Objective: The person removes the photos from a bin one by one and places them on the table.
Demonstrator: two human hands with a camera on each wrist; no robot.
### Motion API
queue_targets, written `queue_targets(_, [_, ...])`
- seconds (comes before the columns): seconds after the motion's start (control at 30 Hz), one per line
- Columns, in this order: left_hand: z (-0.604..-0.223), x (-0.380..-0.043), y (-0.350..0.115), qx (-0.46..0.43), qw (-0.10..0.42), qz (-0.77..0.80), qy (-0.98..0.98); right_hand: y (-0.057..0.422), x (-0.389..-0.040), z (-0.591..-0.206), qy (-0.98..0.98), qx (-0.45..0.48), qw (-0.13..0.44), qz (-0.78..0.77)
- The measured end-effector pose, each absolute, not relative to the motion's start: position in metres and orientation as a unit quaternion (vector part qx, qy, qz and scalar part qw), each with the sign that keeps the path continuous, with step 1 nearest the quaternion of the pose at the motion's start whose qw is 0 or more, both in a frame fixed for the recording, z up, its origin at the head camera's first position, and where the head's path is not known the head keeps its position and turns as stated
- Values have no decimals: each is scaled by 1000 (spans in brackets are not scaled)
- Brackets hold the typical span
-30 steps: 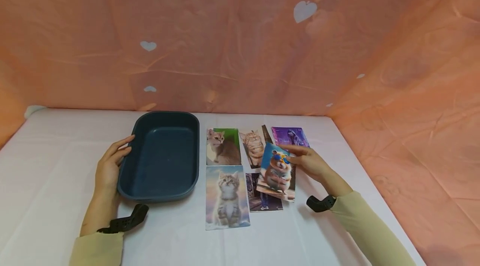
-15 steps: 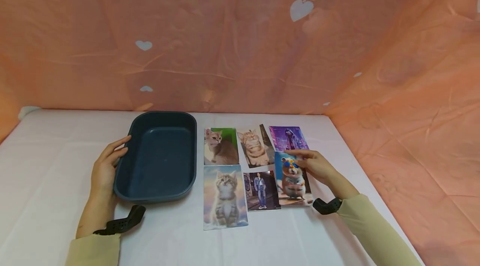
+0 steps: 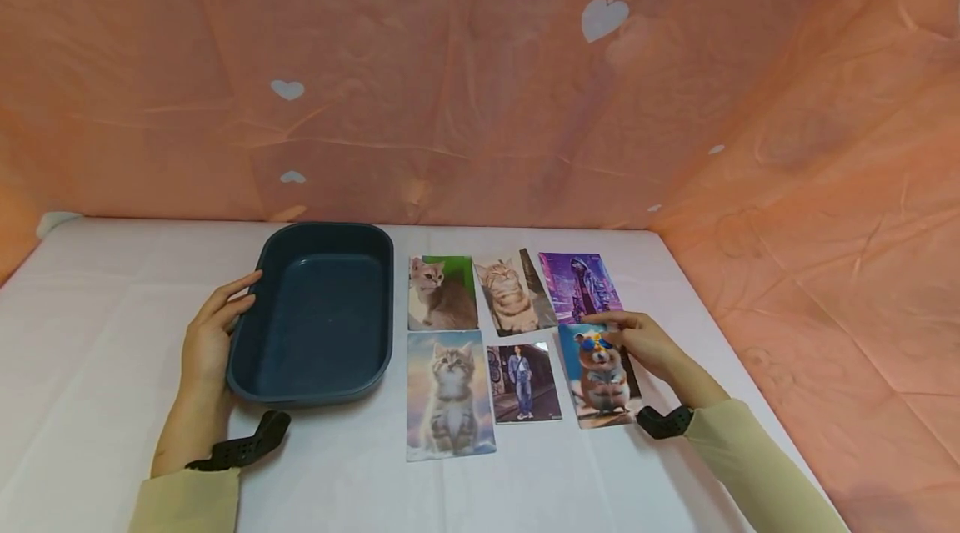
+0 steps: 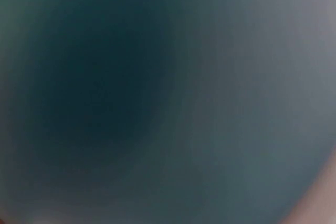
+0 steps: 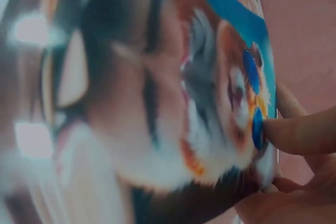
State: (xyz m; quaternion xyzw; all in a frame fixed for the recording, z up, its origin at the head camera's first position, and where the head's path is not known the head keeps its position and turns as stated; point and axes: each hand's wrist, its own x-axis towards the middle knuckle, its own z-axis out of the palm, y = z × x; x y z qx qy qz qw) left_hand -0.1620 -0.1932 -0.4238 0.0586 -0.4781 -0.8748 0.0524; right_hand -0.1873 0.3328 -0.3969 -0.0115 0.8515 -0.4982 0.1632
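Observation:
In the head view, my left hand (image 3: 207, 341) rests against the left side of a dark blue tray (image 3: 386, 349), its fairly straight fingertips touching the rim. The left wrist view holds only a dark, blurred patch of tray (image 4: 105, 77). A photo card (image 3: 600, 379) of a hamster in sunglasses is pinched at its upper right edge by my right hand (image 3: 645, 341). The thumb (image 5: 294, 132) presses on the picture side in the right wrist view; fingers lie behind the card. This card sits just below the purple hooded-figure card (image 3: 577, 279).
Left of the hamster card lie several other photo cards: a green-backed cat (image 3: 444, 299), a tan cat (image 3: 510, 299), a grey kitten (image 3: 453, 399) and a standing person (image 3: 522, 379). They lie on a white tablecloth (image 3: 360, 475). Orange cloth (image 3: 450, 99) hangs behind.
My right hand has carried the hamster card rightward and slightly toward me, uncovering the standing-person card and the purple card. The left hand stays at the tray.

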Motion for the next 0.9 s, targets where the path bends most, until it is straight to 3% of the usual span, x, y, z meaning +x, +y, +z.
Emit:
queue_targets(0.63, [-423,-162,-194,57,53,-876,-477,330,-172,-398,895,-32,98,-434])
queue_targets(0.9, [-415,-163,-199,167,84,-669,-720,325,-179,-390,901,-68,69,-423])
